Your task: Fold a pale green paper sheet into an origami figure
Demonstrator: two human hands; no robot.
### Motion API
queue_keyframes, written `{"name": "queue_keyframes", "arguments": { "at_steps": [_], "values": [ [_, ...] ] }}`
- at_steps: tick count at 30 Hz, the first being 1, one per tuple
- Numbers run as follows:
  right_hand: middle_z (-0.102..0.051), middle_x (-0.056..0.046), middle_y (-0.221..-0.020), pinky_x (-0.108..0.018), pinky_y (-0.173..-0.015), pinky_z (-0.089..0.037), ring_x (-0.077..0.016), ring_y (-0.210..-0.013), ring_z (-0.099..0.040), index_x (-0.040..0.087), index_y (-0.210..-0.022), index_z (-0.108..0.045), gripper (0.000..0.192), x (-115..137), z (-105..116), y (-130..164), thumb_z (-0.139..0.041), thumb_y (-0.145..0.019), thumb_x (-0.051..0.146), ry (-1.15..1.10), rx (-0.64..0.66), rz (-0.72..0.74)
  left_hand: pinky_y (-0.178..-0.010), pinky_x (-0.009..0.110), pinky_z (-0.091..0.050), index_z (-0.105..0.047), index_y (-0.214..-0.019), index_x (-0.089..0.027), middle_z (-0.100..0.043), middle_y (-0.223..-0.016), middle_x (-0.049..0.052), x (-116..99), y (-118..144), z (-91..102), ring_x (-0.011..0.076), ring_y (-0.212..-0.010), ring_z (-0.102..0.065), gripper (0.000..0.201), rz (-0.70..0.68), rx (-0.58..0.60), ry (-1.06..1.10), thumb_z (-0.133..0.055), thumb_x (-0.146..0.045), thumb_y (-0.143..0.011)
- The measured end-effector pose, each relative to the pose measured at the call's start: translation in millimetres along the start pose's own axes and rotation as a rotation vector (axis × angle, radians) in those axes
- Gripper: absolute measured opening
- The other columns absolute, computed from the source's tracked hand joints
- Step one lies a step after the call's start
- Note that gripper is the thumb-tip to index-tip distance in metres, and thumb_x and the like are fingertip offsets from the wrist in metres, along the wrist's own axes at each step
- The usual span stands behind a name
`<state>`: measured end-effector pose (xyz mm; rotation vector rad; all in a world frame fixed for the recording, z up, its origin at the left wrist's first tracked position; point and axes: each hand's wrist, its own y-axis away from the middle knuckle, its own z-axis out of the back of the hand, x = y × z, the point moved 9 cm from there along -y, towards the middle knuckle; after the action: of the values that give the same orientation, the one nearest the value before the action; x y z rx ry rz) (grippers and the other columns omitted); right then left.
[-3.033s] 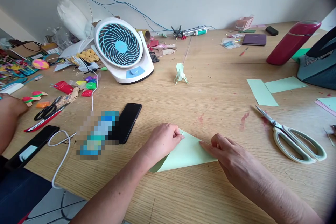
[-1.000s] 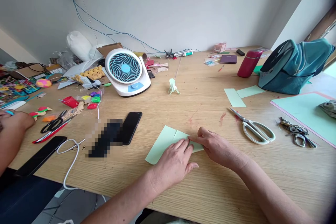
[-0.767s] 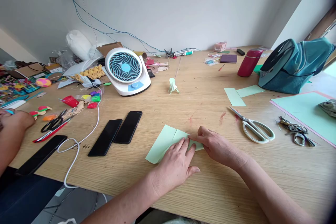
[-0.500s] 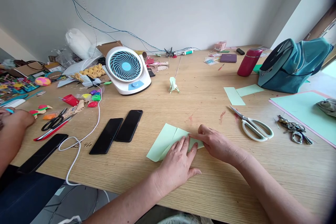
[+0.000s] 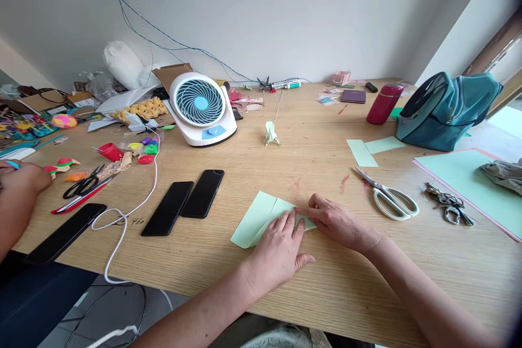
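I see the pale green paper sheet (image 5: 258, 216) lying flat on the wooden table (image 5: 326, 293), partly folded, just in front of me. My left hand (image 5: 281, 247) lies open, palm down, fingers spread and pressing on the sheet's near edge. My right hand (image 5: 336, 221) rests beside it, its fingertips pinching down on the folded flap, touching the left. White-handled scissors (image 5: 389, 198) lie to the right, two black phones (image 5: 185, 205) to the left. Another person's hand (image 5: 22, 176) sits at the far left.

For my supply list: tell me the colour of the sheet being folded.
The sheet is pale mint green, plain; it shows best in the head view.
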<state>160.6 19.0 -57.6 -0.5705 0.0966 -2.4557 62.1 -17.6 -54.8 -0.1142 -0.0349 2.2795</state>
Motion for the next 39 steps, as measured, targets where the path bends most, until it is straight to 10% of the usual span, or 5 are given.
{"name": "queue_keyframes", "arguments": {
  "at_steps": [4, 13, 27, 39],
  "values": [
    [-0.051, -0.006, -0.095, -0.028, -0.072, -0.046, -0.0158, -0.078, -0.054, 0.030, -0.132, -0.059, 0.049, -3.1, -4.7, 0.6, -0.040, -0.093, 0.008, 0.015, 0.016, 0.002, -0.099, 0.038, -0.049, -0.059, -0.117, -0.012, -0.064, -0.119, 0.014, 14.4, -14.4, 9.4, 0.0257, -0.114, -0.060, 0.026, -0.068, 0.057, 0.064, -0.045, -0.025, -0.099],
    [-0.053, -0.005, -0.098, -0.027, -0.074, -0.047, -0.0151, -0.079, -0.054, 0.030, -0.137, -0.055, 0.052, -3.0, -4.9, 1.5, -0.041, -0.092, 0.007, 0.046, 0.029, 0.007, -0.084, 0.025, -0.049, -0.061, -0.098, -0.018, -0.061, -0.101, 0.002, 72.1, -54.4, 14.4, 0.0142, -0.091, -0.062, 0.020, 0.050, 0.150, 0.435, -0.061, -0.006, -0.082],
    [-0.062, -0.013, -0.109, -0.039, -0.082, -0.050, -0.0229, -0.093, -0.059, 0.021, -0.123, -0.065, 0.036, 33.3, 10.0, 3.3, -0.041, -0.097, 0.014, 0.119, -0.055, -0.042, -0.081, 0.025, -0.045, -0.062, -0.094, -0.018, -0.060, -0.107, 0.004, 68.5, -65.4, 7.2, 0.0166, -0.096, -0.061, 0.011, -0.003, 0.350, 0.366, -0.059, -0.012, -0.084],
    [-0.037, -0.016, -0.154, -0.051, -0.114, -0.037, -0.0295, -0.143, -0.035, 0.011, -0.151, -0.035, 0.057, 69.7, -25.6, 22.0, -0.047, -0.097, 0.023, 0.114, -0.080, 0.010, -0.083, 0.025, -0.045, -0.061, -0.090, -0.017, -0.062, -0.109, 0.005, 66.6, -67.9, 6.2, 0.0170, -0.099, -0.061, 0.011, -0.022, 0.353, 0.317, -0.059, -0.008, -0.084]
  ]
}}
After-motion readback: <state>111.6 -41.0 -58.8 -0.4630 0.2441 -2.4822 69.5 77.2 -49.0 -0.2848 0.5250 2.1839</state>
